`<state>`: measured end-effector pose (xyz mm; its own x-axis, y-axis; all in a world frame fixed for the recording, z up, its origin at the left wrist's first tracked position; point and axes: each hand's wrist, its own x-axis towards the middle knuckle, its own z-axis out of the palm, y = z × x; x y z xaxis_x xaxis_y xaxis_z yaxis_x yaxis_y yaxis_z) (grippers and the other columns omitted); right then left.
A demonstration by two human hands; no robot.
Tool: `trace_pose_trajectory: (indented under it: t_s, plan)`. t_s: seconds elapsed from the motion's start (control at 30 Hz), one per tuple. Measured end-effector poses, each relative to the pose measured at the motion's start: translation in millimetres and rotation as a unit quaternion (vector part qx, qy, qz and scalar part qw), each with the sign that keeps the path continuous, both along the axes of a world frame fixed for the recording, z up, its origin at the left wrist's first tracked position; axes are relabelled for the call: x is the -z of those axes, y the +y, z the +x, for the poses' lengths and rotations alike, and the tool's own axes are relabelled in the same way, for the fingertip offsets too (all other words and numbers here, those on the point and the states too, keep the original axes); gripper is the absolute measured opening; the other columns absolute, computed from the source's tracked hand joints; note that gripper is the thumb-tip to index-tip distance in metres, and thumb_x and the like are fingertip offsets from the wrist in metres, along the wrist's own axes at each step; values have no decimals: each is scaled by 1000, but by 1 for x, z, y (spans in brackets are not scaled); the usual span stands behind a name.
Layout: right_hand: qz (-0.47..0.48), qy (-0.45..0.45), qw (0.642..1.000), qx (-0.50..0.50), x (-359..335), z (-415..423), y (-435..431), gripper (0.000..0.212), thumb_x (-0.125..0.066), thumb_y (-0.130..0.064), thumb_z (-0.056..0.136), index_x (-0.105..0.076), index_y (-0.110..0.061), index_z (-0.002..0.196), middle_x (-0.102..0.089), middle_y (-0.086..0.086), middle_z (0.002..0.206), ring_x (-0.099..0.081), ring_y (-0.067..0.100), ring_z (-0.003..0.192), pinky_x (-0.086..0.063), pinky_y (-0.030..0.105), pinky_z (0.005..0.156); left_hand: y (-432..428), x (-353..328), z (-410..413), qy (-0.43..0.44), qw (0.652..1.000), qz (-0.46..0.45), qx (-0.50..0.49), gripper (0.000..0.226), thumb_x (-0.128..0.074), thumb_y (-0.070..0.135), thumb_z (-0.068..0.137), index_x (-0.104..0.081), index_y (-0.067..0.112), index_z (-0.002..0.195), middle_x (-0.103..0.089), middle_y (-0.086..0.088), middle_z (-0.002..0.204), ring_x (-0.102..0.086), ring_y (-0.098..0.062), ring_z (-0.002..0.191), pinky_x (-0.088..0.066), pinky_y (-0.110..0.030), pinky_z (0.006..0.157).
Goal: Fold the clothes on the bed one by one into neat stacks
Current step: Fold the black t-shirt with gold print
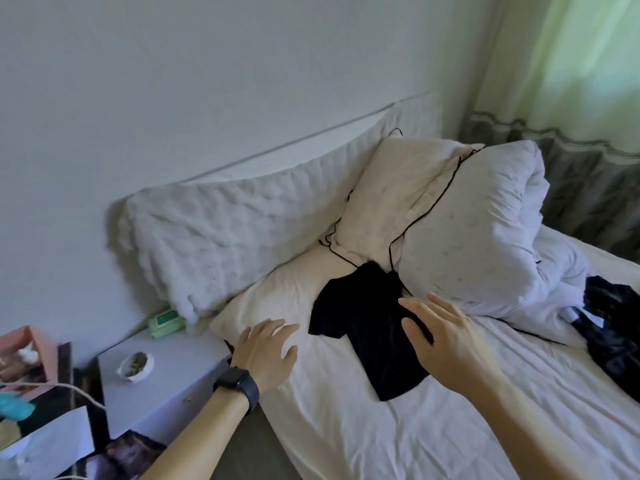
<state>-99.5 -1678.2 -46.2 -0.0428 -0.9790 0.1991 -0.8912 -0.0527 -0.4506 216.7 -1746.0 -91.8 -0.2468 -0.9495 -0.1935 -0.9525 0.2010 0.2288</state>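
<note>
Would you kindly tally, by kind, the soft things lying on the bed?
Black T-shirt: 1
Dark clothing heap: 1
Cream pillows: 2, the flat pillow and the piped pillow
Quilted cushion: 1
Rolled duvet: 1
Total: 6

I'm looking into a bedroom in someone's home. A bed made up in rumpled white fills the lower right of the frame. A cream pillow and bundled white bedding are piled at centre against a quilted headboard. At lower left stands a white nightstand holding a small dish and a green packet. At upper right hang curtains. At the right edge lie dark clothes.
</note>
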Motion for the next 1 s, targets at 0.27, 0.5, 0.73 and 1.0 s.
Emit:
trace_pose_trajectory:
  t_s: [0.27,0.5,0.73,1.0]
  plan:
    - [165,-11,986,11,107,41,-70,44,-41,-45,106,-49,-35,148,-52,-18,147,-26,12,152,-27,34,122,-82,113,7,-39,986,162,19,52,-36,46,104,-27,40,154,-20,8,165,-13,-18,153,-14,-44,123]
    - [333,-10,942,48,212,89,-143,45,-36,-43,107,-47,-33,149,-54,-14,148,-27,14,152,-30,35,120,-174,216,24,-87,951,282,90,52,-36,43,104,-29,36,155,-20,5,165,-13,-22,153,-12,-49,123]
    - [445,-10,894,56,286,118,-286,45,-39,-40,107,-45,-30,151,-57,-3,140,-46,19,137,-47,37,103,-319,291,29,-66,963,211,151,55,-38,41,104,-26,32,157,-14,0,167,-8,-26,153,-10,-50,123]
    - [413,-42,884,214,383,128,-473,78,-38,-76,94,-40,-19,148,-59,6,131,-60,31,113,-52,40,81,-414,404,45,-117,968,148,163,68,-16,57,102,28,42,151,40,6,158,30,-28,149,8,-68,115]
